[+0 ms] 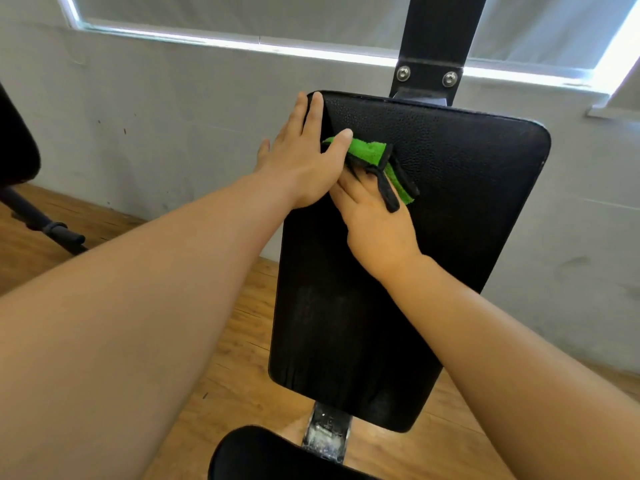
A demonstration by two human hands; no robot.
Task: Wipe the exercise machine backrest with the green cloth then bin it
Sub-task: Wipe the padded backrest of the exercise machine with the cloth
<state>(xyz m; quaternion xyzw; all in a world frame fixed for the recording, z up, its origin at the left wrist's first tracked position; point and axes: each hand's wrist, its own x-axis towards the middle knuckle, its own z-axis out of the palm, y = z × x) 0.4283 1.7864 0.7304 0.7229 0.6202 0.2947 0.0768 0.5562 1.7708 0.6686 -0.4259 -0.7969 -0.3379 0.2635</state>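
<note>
The black padded backrest point(457, 209) stands tilted in front of me on a dark upright post point(440, 32). A green cloth with black trim point(367, 148) lies bunched against the pad's upper left part. My left hand point(304, 168) rests on the pad's top left edge with its fingers straight, the thumb touching the cloth. My right hand point(377, 230) is just below it on the pad. It holds the cloth, whose black strip runs across and between the fingers. Its fingertips are hidden under the cloth and my left hand.
A black seat pad point(263, 455) and a metal bracket point(327, 434) sit below the backrest. Part of another black machine with a bar point(52, 230) stands at the left. The floor point(239, 341) is wood, with a grey wall and a window behind.
</note>
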